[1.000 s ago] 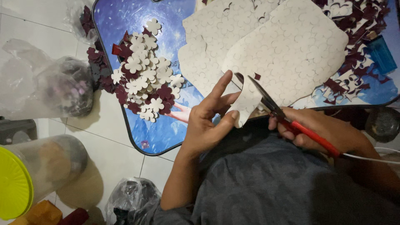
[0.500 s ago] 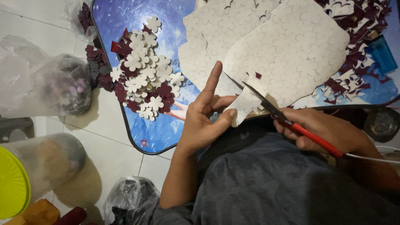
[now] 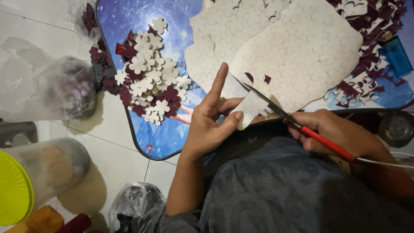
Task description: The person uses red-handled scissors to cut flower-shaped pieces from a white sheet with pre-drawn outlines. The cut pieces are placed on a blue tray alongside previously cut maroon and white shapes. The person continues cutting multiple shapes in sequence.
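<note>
Sheet (image 3: 302, 56) | left fingers (image 3: 235, 118) pinch edge | right hand (image 3: 340, 131) grips scissors (image 3: 297, 123)

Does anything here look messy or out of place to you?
Mostly tidy work. The left hand holds a white sheet marked with flower outlines while the right hand cuts it with red-handled scissors. Dark red offcuts lie scattered over the blue tray's far corner, and some flowers in the pile lie dark side up.

plastic jar (image 3: 47, 172), lime lid (image 3: 13, 190), bagged scraps (image 3: 64, 88)
</note>
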